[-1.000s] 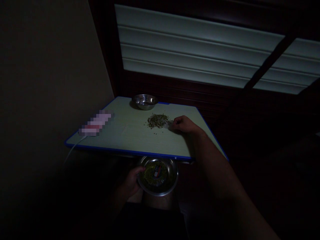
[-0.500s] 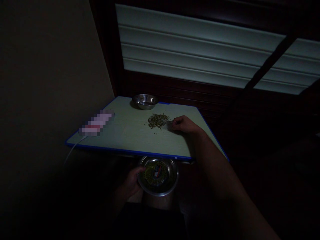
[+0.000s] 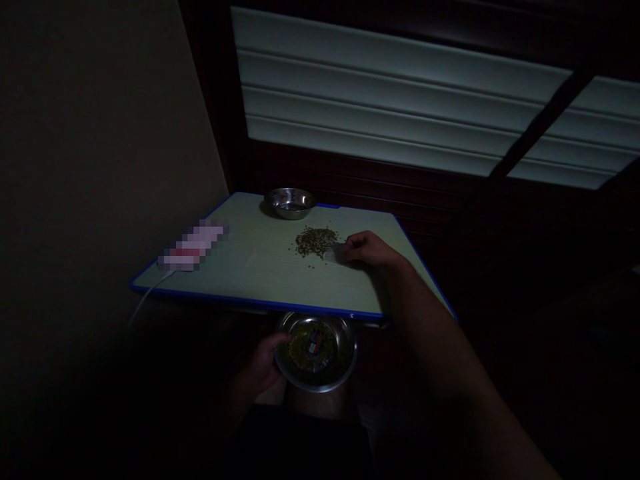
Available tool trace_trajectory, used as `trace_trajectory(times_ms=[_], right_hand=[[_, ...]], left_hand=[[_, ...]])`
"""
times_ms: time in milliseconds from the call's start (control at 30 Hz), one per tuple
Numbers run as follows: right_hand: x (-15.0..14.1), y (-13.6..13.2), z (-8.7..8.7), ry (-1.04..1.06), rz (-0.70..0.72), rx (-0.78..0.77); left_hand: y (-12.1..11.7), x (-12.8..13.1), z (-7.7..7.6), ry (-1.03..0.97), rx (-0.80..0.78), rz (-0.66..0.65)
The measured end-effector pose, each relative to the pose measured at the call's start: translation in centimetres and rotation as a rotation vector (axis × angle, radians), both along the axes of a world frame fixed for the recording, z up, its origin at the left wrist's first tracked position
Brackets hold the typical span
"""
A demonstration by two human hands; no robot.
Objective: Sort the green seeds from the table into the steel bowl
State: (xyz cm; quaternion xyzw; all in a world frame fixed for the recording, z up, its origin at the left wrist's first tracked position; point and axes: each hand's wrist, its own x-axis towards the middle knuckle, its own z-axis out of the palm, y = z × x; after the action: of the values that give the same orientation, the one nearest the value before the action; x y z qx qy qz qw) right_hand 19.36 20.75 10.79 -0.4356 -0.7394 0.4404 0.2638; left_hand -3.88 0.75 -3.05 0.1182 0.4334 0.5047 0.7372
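On the pale table, a loose pile of small green beans or seeds (image 3: 315,241) lies spread out. At its right edge my right hand (image 3: 367,249) is closed, pinching a thin translucent flat piece (image 3: 334,255) whose tip meets the beans. Below the table's front edge, my left hand (image 3: 267,360) grips the left rim of a metal bowl (image 3: 345,373), thumb over the edge. Inside this bowl sits a clear bag of green beans (image 3: 303,350) with a dark and red label. The bowl rests over my legs.
The table (image 3: 260,280) has a blue edge. A second metal bowl (image 3: 291,205) stands at its back. On the left lies a blurred pink-white object (image 3: 193,248) with a white cable (image 3: 150,291). A wall and a dark wood panel stand close behind.
The translucent piece in my right hand lies flatter and shows more clearly beside the pile. My left hand and the bowl have stayed in place.
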Motion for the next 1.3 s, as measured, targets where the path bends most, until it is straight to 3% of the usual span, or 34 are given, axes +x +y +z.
trace_trajectory(times_ms=[700,1067,1300], right_hand=[[-0.69,-0.42,0.20,-0.033,0.034,-0.021],[-0.40,0.18,-0.45,-0.025,-0.048,0.023],[-0.50,0.01,-0.49,-0.004,0.006,-0.013]], left_hand=[[0.08,0.14,0.19,0.006,-0.015,-0.001],[0.09,-0.07,-0.36,-0.001,0.002,0.010],[0.16,0.13,-0.25,0.010,0.004,0.020]])
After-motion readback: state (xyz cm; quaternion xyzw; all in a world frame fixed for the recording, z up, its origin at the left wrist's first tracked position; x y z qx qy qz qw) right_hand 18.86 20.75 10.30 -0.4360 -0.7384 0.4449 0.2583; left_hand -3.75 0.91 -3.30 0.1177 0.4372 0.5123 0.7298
